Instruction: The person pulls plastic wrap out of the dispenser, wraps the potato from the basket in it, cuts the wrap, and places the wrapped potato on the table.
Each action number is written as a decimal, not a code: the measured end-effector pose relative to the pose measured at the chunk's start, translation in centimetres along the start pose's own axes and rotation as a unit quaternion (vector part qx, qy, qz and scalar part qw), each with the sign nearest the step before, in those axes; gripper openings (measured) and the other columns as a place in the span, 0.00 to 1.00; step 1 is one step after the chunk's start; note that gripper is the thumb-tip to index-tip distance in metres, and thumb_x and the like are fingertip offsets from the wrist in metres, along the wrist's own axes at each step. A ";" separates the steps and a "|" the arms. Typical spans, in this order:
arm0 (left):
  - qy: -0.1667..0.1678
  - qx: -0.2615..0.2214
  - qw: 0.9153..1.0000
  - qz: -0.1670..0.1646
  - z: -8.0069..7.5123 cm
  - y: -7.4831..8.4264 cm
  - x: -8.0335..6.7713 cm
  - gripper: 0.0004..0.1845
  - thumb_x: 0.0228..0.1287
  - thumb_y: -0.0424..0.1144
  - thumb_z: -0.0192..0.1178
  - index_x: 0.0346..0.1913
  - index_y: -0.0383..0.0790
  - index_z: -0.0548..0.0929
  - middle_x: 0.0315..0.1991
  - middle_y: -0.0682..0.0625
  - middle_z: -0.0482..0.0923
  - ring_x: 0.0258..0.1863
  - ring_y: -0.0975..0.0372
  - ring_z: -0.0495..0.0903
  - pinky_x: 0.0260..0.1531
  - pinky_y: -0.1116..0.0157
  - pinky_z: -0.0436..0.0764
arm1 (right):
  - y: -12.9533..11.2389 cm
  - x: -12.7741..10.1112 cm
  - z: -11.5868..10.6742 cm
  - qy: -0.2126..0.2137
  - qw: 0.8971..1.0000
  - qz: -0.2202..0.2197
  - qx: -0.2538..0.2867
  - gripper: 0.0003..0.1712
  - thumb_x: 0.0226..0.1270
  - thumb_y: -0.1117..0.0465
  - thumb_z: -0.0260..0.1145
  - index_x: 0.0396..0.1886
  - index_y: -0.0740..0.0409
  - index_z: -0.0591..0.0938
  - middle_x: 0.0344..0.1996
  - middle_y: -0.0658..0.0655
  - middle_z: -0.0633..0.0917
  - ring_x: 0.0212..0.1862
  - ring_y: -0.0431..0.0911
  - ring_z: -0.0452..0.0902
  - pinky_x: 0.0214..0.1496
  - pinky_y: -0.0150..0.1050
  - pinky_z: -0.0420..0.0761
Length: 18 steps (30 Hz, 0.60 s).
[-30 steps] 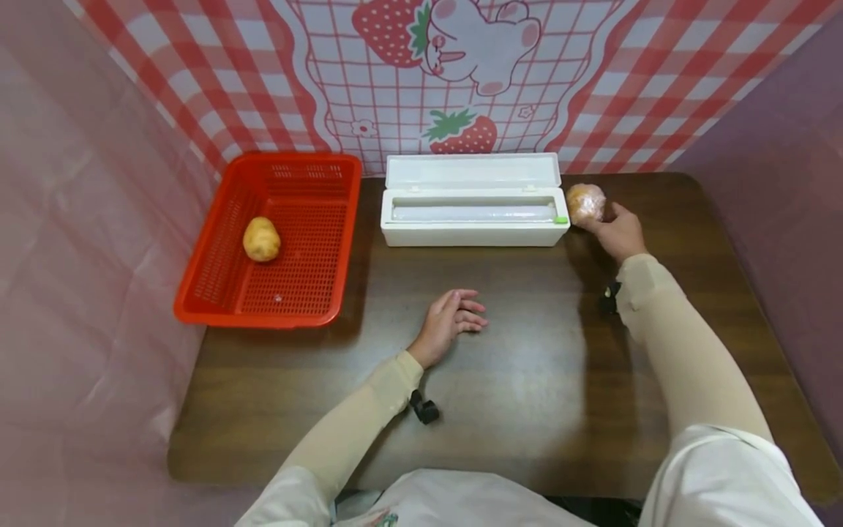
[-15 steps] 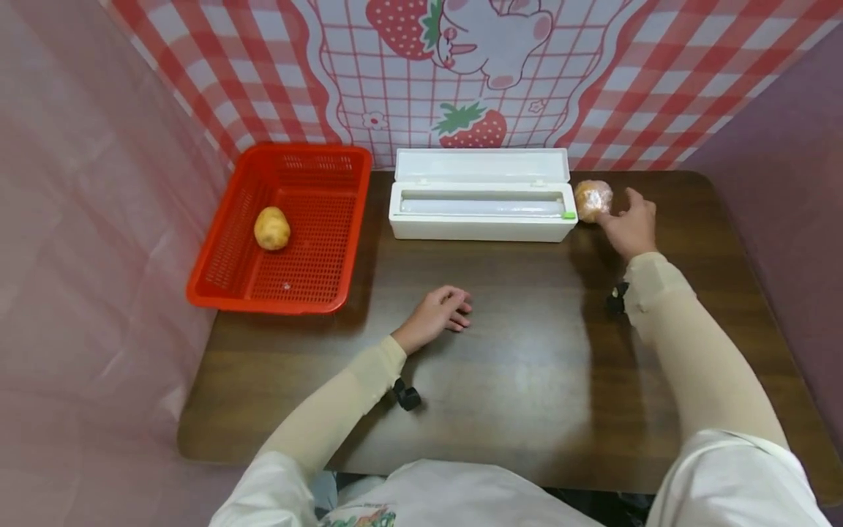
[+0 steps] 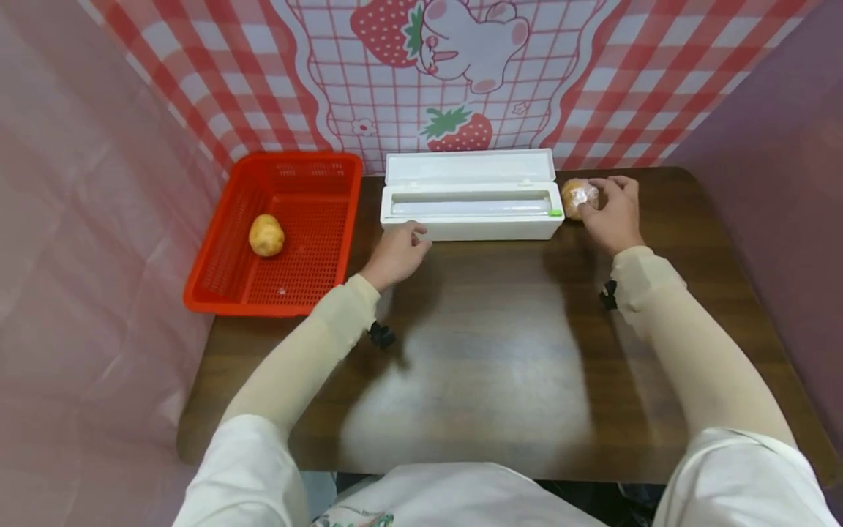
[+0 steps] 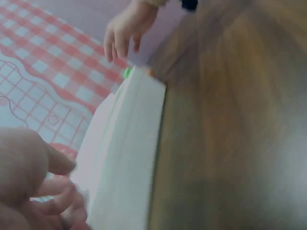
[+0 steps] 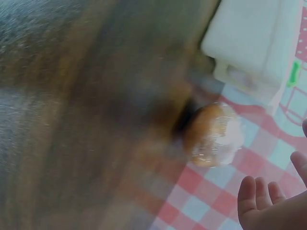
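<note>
My left hand (image 3: 397, 255) hovers at the front left corner of a white cling film dispenser (image 3: 470, 232), its fingers loosely bent around nothing. The dispenser's lid stands raised against the wall, and a roll of film (image 3: 470, 208) lies inside. At its right end sits a potato wrapped in clear film (image 3: 579, 199). My right hand (image 3: 615, 218) is beside that potato, thumb and fingers spread. In the right wrist view the fingers of the right hand (image 5: 271, 208) show apart from the wrapped potato (image 5: 213, 136).
A red plastic basket (image 3: 257, 309) stands at the left with a bare potato (image 3: 266, 236) inside. The wooden table (image 3: 487, 366) backs onto a red-checked strawberry cloth (image 3: 626, 80). Pinkish sheeting (image 3: 99, 293) hangs at the left side. A green slider (image 3: 556, 213) marks the dispenser's right end.
My left hand has moved forward and left, from mid-table to the dispenser's front left corner. The right hand has shifted slightly beside the wrapped potato, which stays by the dispenser.
</note>
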<state>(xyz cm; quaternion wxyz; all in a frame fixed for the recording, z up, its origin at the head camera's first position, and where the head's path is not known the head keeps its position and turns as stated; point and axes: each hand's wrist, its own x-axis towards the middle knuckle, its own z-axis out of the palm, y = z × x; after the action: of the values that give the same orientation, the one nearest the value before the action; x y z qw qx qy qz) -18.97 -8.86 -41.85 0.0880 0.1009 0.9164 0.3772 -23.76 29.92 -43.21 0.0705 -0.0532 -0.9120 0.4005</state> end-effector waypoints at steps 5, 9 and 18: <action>0.010 0.149 0.989 -0.004 -3.7 0.2 2.1 0.21 0.70 0.41 0.61 0.62 0.36 0.79 0.53 0.40 0.82 0.48 0.48 0.81 0.49 0.51 0.80 | -1.4 0.3 -0.4 0.024 0.999 -0.042 0.001 0.29 0.68 0.60 0.63 0.67 0.65 0.75 0.69 0.65 0.59 0.70 0.56 0.57 0.73 0.48 0.59; -0.004 0.243 0.970 0.002 -5.3 -0.7 3.1 0.20 0.69 0.38 0.59 0.62 0.38 0.81 0.55 0.38 0.79 0.46 0.45 0.81 0.42 0.47 0.83 | -2.4 0.3 -0.5 0.013 0.998 -0.056 0.003 0.27 0.68 0.61 0.63 0.66 0.64 0.77 0.70 0.64 0.59 0.71 0.55 0.57 0.73 0.50 0.61; -0.014 0.312 0.950 0.030 -5.3 -1.7 4.7 0.17 0.70 0.38 0.60 0.59 0.40 0.84 0.51 0.39 0.77 0.41 0.46 0.81 0.39 0.47 0.83 | -2.4 -0.1 1.2 -0.010 0.994 -0.110 -0.024 0.22 0.66 0.66 0.65 0.59 0.68 0.81 0.70 0.67 0.57 0.68 0.61 0.61 0.69 0.57 0.64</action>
<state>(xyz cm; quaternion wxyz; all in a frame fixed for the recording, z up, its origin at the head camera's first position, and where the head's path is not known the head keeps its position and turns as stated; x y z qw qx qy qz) -24.97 -12.45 -39.76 0.0533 0.1563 0.9835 0.0736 -23.95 27.40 -42.22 0.1035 0.0499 -0.9222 0.3693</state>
